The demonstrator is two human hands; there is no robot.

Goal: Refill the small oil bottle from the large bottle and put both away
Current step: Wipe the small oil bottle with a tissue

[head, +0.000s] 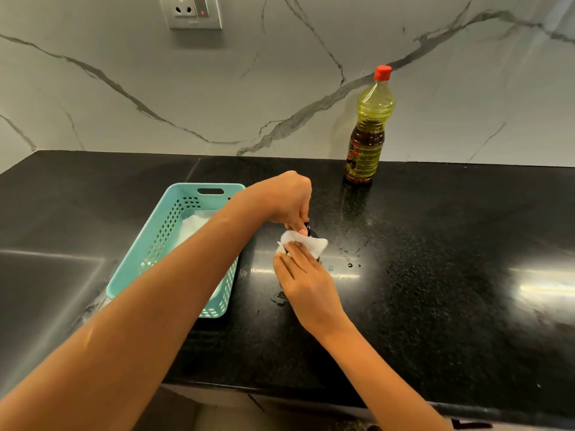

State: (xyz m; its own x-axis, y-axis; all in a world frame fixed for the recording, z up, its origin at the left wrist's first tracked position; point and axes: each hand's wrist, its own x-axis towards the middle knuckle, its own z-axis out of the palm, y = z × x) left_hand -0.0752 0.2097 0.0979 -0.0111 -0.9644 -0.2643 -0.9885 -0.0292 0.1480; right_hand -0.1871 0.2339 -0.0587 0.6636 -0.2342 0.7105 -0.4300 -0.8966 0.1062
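Note:
The large oil bottle (370, 129), with yellow oil, a dark label and a red cap, stands upright at the back of the black counter, capped. The small oil bottle (312, 232) is mostly hidden under my hands; only its dark top shows. My left hand (281, 199) pinches that top from above. My right hand (306, 284) presses a white tissue (311, 244) against the small bottle's side.
A turquoise perforated basket (161, 231) with white paper inside sits just left of my hands. Small oil drops (350, 265) lie on the counter (451, 244) to the right. A marble backsplash and a wall socket (194, 10) are behind.

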